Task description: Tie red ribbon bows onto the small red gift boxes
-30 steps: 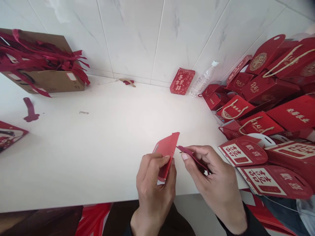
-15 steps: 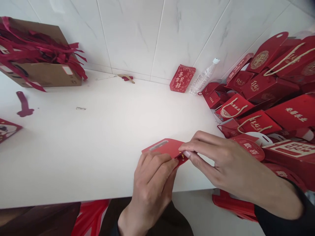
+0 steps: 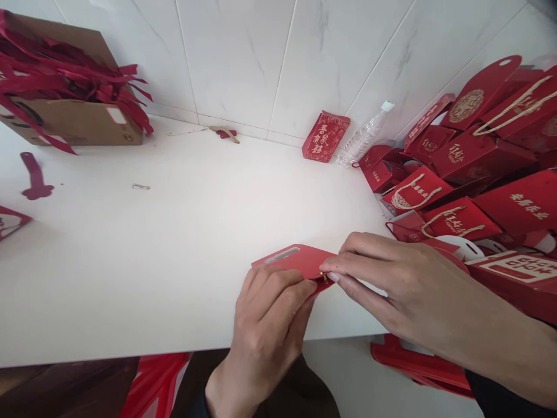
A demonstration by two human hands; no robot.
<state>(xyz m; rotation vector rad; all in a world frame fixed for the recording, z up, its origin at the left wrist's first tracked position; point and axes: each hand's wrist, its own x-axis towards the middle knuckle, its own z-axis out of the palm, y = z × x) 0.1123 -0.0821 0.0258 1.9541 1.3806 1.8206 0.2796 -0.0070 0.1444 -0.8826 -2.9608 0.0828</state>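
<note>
Near the front edge of the white table (image 3: 174, 244), the flat red card blank (image 3: 300, 259) lies lengthwise left to right, its slot end pointing left. The left hand (image 3: 265, 325) pinches its near edge, and the right hand (image 3: 404, 284) pinches its right end, their fingertips almost touching.

Gold Chinese characters on red packet (image 3: 326, 136), red bags (image 3: 415, 191): not legible.

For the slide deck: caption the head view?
Left hand and right hand pinch a flat red box over a white table, red gift bags piled at right.
</note>
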